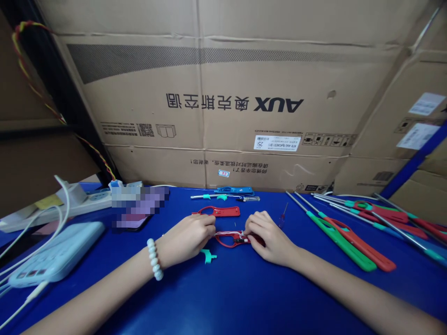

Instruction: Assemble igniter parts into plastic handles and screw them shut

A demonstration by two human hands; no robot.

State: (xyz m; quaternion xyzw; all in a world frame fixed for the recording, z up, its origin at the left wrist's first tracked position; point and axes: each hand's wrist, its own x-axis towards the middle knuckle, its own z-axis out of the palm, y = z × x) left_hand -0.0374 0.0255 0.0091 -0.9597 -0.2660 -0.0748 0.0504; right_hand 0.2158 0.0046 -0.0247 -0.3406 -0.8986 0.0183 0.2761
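Observation:
Between my hands lies an open red lighter handle shell [228,241], with thin white wires and a small dark part inside it. My left hand [195,235], wearing a beaded bracelet [154,259], is closed at the shell's left end; its fingertips are partly hidden. My right hand [267,237] has its fingers curled around the shell's right end and touches the white wires. Just below my left hand rests a teal trigger piece [208,256]. Another red shell half [225,211] lies behind, lengthwise across the blue table.
Farther back are a blue shell [234,190] and a metal tube [200,197]. A small screwdriver [282,218] lies beyond my right hand. Several long lighters, including a green one [349,246], spread rightward. At left are a power bank [59,251], a power strip [91,200] and cables. Cardboard [223,125] stands behind.

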